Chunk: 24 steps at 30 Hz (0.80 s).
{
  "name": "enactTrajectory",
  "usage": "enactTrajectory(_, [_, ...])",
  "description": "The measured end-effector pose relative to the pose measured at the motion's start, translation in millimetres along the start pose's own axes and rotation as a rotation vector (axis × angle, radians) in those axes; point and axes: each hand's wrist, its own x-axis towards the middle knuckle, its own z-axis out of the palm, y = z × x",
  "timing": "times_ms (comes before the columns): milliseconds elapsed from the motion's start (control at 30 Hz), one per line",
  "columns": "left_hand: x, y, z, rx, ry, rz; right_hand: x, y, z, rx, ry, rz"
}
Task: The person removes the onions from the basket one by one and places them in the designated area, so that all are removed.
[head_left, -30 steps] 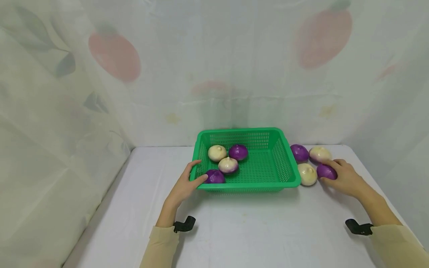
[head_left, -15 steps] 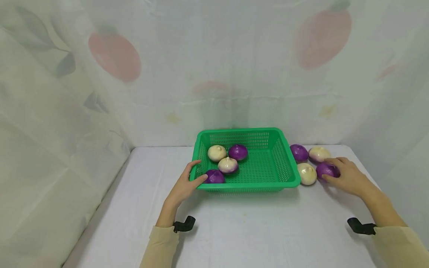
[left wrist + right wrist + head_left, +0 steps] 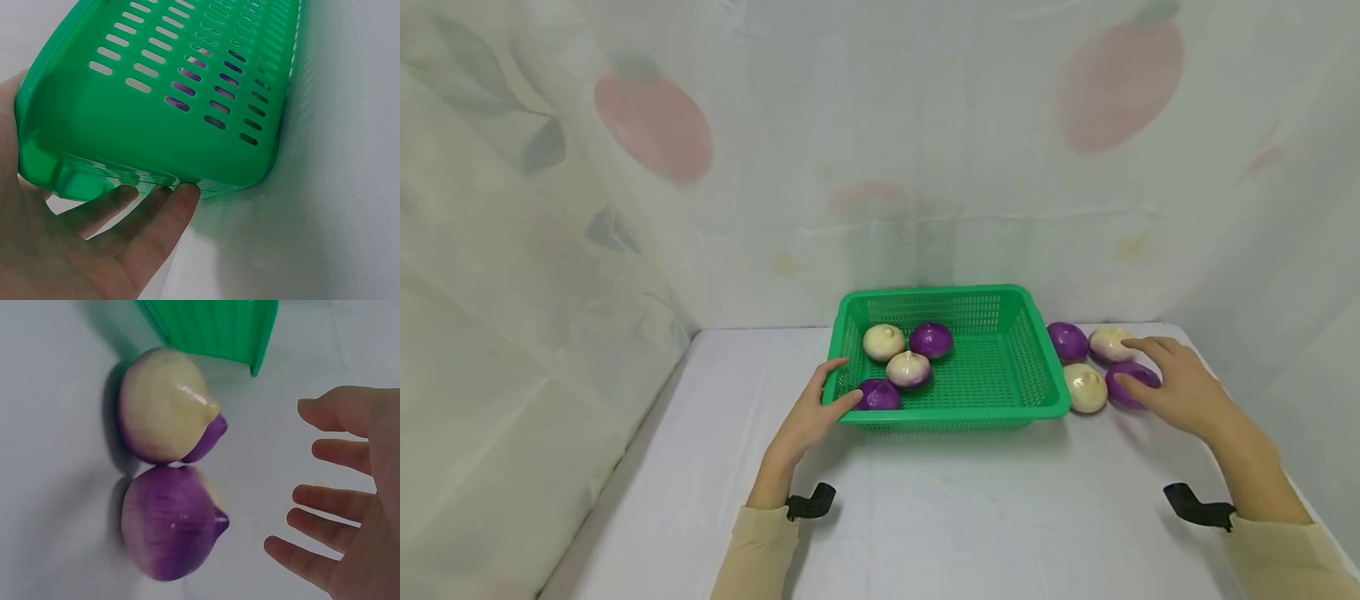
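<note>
Head: four onions (image 3: 908, 370) inside basket (image 3: 955, 414)

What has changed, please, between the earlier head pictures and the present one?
The right hand has let go of the nearer purple onion to the right of the green basket and lifted off it, its fingers now spread apart. The left hand stays on the basket's near left corner; the onions inside lie as they did.
</note>
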Motion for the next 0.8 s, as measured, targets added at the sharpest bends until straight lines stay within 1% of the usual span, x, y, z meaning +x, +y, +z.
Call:
enactTrajectory(133, [-0.1, 0.0, -0.8, 0.0, -0.002, -0.001, 0.3, -11.8, 2.2, 0.062, 0.058, -0.034])
enactTrajectory(200, [0.0, -0.2, -1.2, 0.003, -0.002, -0.003, 0.2, -18.6, 4.3, 0.092, 0.062, -0.03])
enactTrajectory(333, [-0.2, -0.5, -1.9, 0.007, 0.003, -0.005, -0.2, -31.2, 8.6, 0.151, 0.06, 0.005])
enactTrajectory(500, [1.0, -2.3, -2.4, -0.012, -0.006, -0.007, -1.9, -41.0, 16.3, 0.197, 0.075, -0.011])
enactTrajectory(633, [2.2, -3.4, -2.7, -0.032, -0.014, -0.003, -2.0, -47.5, 22.8, 0.224, 0.057, -0.012])
enactTrajectory(800, [2.6, -5.0, -2.9, -0.024, -0.01, -0.001, 4.4, -54.3, 33.6, 0.291, -0.008, -0.016])
